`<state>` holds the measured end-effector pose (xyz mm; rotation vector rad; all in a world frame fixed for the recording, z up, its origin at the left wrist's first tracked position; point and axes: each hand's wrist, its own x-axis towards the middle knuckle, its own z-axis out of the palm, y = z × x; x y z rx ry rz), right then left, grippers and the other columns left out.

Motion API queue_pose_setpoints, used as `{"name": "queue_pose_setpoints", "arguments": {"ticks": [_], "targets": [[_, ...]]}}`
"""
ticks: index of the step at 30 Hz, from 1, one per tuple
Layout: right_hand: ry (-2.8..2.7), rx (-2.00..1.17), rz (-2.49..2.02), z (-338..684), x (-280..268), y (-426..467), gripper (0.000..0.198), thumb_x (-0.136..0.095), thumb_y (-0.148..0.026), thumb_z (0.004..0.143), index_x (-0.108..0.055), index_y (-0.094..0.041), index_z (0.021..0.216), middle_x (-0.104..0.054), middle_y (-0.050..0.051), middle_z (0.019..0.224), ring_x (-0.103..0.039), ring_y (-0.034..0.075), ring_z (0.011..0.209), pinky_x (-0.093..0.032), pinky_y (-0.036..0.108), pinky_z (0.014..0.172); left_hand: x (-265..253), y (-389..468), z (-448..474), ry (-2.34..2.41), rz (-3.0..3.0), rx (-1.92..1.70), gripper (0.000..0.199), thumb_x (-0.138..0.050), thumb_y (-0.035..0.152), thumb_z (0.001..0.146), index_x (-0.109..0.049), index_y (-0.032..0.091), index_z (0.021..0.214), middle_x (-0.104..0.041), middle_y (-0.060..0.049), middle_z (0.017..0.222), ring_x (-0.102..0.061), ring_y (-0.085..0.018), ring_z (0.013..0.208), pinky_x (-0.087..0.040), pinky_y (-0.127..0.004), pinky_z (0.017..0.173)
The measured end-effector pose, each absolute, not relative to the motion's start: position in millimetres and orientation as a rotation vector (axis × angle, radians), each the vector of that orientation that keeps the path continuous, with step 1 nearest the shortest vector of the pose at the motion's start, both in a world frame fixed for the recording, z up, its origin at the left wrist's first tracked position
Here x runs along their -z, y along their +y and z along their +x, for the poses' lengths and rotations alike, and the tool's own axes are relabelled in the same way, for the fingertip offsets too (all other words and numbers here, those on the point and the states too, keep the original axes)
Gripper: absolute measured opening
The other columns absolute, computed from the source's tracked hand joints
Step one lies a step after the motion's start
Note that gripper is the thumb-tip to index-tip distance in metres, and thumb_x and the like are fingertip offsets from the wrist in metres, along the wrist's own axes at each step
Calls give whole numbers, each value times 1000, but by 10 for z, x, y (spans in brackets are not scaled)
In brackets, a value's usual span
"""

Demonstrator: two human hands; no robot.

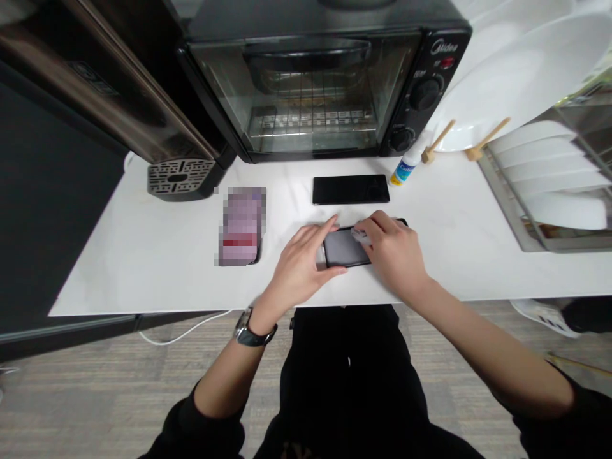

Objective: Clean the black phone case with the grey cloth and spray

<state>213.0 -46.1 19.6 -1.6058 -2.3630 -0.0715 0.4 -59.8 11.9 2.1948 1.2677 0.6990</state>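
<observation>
1. The left hand (302,262) is spread open, thumb and fingers bracketing the left end of a dark phone (340,247) lying flat near the tabletop's (157,261) front edge.
2. Over there, the right hand (398,254) pinches a crumpled whitish wipe (359,235) against its face.
3. Just beyond lies another phone (351,189).

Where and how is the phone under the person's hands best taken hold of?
Pinch the phone by its two long edges near the left end, where the left hand spans it, probably coming from the left: it is slim and lies flat, and the right hand covers much of its right half.
</observation>
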Motion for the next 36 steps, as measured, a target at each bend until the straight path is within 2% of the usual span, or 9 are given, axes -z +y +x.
{"name": "queue_pose_setpoints", "arguments": {"ticks": [6,10,14,18,23,30,36], "targets": [[-2437,-334,-1286,1861,-213,-538,28,-63,-4,93,-77,-16,114,-75,9,123,-73,22,100,-54,32,82,-99,-596,-3,1272,2185,-724,100,-91,28,82,-34,26,164,-65,-10,140,-57,-30,132,-50,-46,113],[-2508,-514,-1158,1984,-283,-577,29,-61,-1,93,-80,-21,104,-75,5,110,-72,20,97,-53,30,80,-100,-593,-8,1261,2213,-694,103,-91,35,82,-32,28,165,-64,-8,146,-55,-30,133,-49,-47,115],[-2578,-565,-1147,2207,-378,-586,32,-63,-1,93,-80,-23,106,-75,4,107,-73,20,97,-54,31,81,-101,-590,-9,1278,2234,-648,101,-91,39,82,-34,29,164,-64,-6,148,-54,-30,135,-47,-47,116],[-2649,-413,-1176,2499,-441,-628,37,-57,2,93,-79,-22,111,-73,4,102,-73,21,91,-56,33,80,-99,-592,-10,1279,2243,-643,98,-90,39,83,-34,28,164,-63,-6,149,-53,-30,136,-46,-47,118],[-2692,-92,-1302,2924,-457,-715,36,-58,0,92,-77,-20,115,-72,5,101,-71,22,88,-55,33,73,-112,-594,-14,1283,2230,-643,97,-89,38,84,-35,27,164,-64,-6,148,-53,-30,136,-46,-48,117],[-2628,229,-1567,3005,-453,-828,27,-57,-10,97,-76,-16,114,-70,7,97,-66,22,78,-44,35,60,-135,-591,-9,1267,2206,-651,96,-90,37,84,-36,30,164,-64,-6,147,-54,-30,135,-45,-48,117],[-2469,265,-1806,2788,-423,-711,22,-56,-15,96,-77,-17,103,-68,8,92,-63,22,73,-37,35,57,-134,-591,-7,1287,2193,-660,97,-90,34,83,-37,29,164,-64,-6,148,-54,-30,135,-46,-49,118]]}}
